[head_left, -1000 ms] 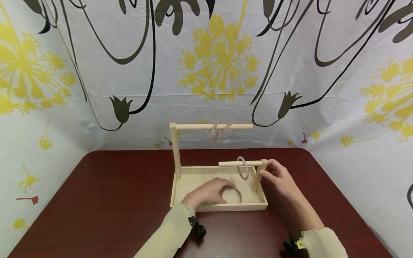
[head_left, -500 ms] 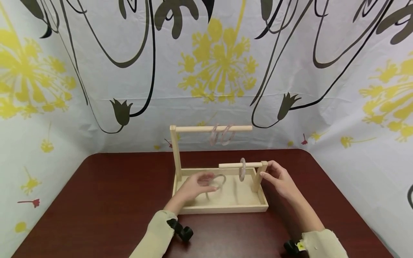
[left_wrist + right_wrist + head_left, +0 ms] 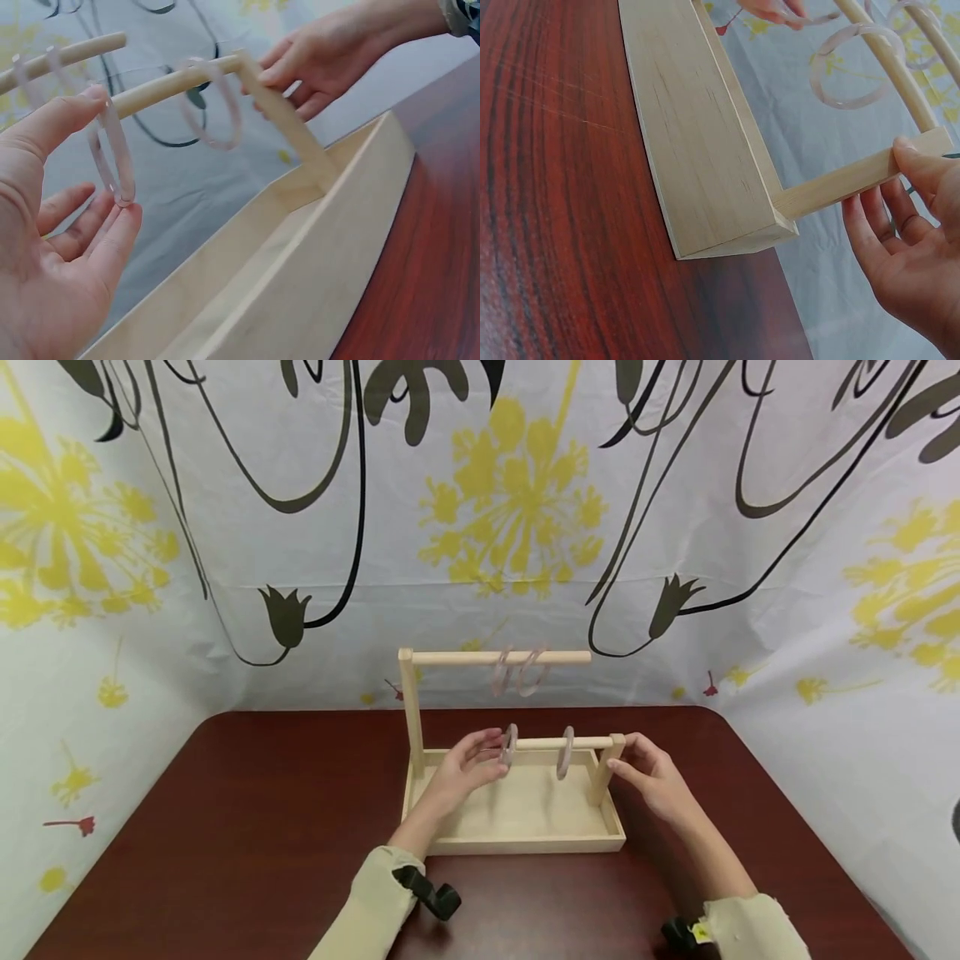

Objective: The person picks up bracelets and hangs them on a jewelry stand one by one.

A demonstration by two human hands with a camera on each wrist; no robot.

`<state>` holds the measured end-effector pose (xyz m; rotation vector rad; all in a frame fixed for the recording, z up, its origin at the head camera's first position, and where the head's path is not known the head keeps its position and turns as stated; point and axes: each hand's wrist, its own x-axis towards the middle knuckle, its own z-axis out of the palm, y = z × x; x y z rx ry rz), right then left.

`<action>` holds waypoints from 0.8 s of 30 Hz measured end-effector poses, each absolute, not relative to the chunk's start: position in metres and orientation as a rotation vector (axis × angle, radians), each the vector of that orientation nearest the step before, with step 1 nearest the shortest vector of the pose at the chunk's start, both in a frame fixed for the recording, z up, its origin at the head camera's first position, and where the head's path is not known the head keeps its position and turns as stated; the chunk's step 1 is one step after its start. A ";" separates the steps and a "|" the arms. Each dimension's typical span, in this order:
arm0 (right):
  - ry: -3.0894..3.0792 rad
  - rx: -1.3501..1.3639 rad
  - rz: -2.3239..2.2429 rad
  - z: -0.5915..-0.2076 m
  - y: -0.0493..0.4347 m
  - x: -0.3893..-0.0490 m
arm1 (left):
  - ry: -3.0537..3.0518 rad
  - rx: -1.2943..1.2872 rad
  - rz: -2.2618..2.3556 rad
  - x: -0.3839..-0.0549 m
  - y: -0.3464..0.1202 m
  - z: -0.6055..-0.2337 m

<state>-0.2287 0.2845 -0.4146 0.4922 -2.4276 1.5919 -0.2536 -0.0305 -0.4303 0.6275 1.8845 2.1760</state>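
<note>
A pale pinkish bangle (image 3: 118, 150) is pinched between thumb and fingers of my left hand (image 3: 462, 774), at the free left end of the lower wooden rod (image 3: 540, 744). In the left wrist view the rod's tip lies right by this bangle; whether it passes through I cannot tell. A second bangle (image 3: 566, 753) hangs midway along the same rod. My right hand (image 3: 660, 777) holds the short wooden post (image 3: 606, 768) that bears the rod, thumb on one side and fingers on the other, as the right wrist view shows.
The post rises from a shallow wooden tray (image 3: 525, 845) on a dark red table (image 3: 225, 827). Behind, a taller post (image 3: 411, 714) carries an upper rod (image 3: 450, 657) with two more bangles (image 3: 532, 673) on it. A patterned cloth (image 3: 375, 543) surrounds the table.
My left hand has picked the bangle up from the tray floor and raised it to the lower rod's free end. The hanging bangle has swung edge-on. My right hand stays on the post.
</note>
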 end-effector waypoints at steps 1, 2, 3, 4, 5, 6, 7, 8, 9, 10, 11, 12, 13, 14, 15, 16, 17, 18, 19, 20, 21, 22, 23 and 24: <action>-2.428 0.494 1.599 -0.415 0.284 -0.228 | 1.888 0.643 2.167 -0.253 -0.027 -0.431; -2.428 0.496 1.604 -0.416 0.284 -0.228 | 1.898 0.654 2.155 -0.253 -0.023 -0.431; -2.427 0.498 1.606 -0.417 0.284 -0.228 | 1.904 0.665 2.145 -0.253 -0.020 -0.432; -2.425 0.499 1.609 -0.417 0.283 -0.228 | 1.904 0.680 2.140 -0.253 -0.017 -0.432; -2.420 0.501 1.610 -0.417 0.283 -0.228 | 1.899 0.693 2.138 -0.253 -0.014 -0.433; -2.416 0.502 1.614 -0.417 0.283 -0.228 | 1.893 0.703 2.139 -0.253 -0.011 -0.433; -2.411 0.503 1.616 -0.417 0.283 -0.229 | 1.884 0.710 2.142 -0.254 -0.008 -0.433; -2.409 0.506 1.615 -0.416 0.282 -0.229 | 1.875 0.717 2.146 -0.254 -0.007 -0.433; -2.407 0.509 1.615 -0.416 0.282 -0.230 | 1.865 0.723 2.152 -0.255 -0.006 -0.433; -2.407 0.511 1.612 -0.416 0.281 -0.230 | 1.856 0.721 2.157 -0.255 -0.005 -0.433; -2.408 0.510 1.609 -0.416 0.281 -0.230 | 1.850 0.717 2.161 -0.255 -0.005 -0.432; -2.410 0.504 1.606 -0.416 0.280 -0.231 | 1.843 0.720 2.162 -0.255 -0.006 -0.432; -2.410 0.498 1.604 -0.417 0.279 -0.230 | 1.841 0.719 2.161 -0.255 -0.008 -0.432; -2.414 0.493 1.601 -0.416 0.278 -0.231 | 1.853 0.716 2.155 -0.254 -0.011 -0.431; -2.418 0.488 1.598 -0.416 0.278 -0.231 | 1.873 0.715 2.146 -0.253 -0.014 -0.430; -2.423 0.489 1.600 -0.415 0.278 -0.231 | 1.900 0.718 2.132 -0.252 -0.019 -0.428; -2.428 0.491 1.609 -0.414 0.279 -0.231 | 1.940 0.728 2.112 -0.250 -0.026 -0.426; -2.431 0.498 1.620 -0.412 0.280 -0.231 | 1.989 0.750 2.094 -0.248 -0.034 -0.423; -2.432 0.516 1.632 -0.409 0.282 -0.231 | 2.063 0.770 2.072 -0.246 -0.044 -0.421; -2.437 0.531 1.632 -0.405 0.286 -0.231 | 2.139 0.810 2.062 -0.243 -0.055 -0.417; -2.438 0.549 1.629 -0.400 0.290 -0.230 | 2.220 0.856 2.066 -0.241 -0.068 -0.413; -2.434 0.565 1.618 -0.393 0.295 -0.230 | 2.307 0.909 2.085 -0.239 -0.082 -0.407; -2.426 0.569 1.595 -0.386 0.301 -0.229 | 2.416 0.962 2.112 -0.238 -0.097 -0.401; -2.414 0.574 1.553 -0.378 0.308 -0.229 | 2.548 1.008 2.141 -0.238 -0.111 -0.395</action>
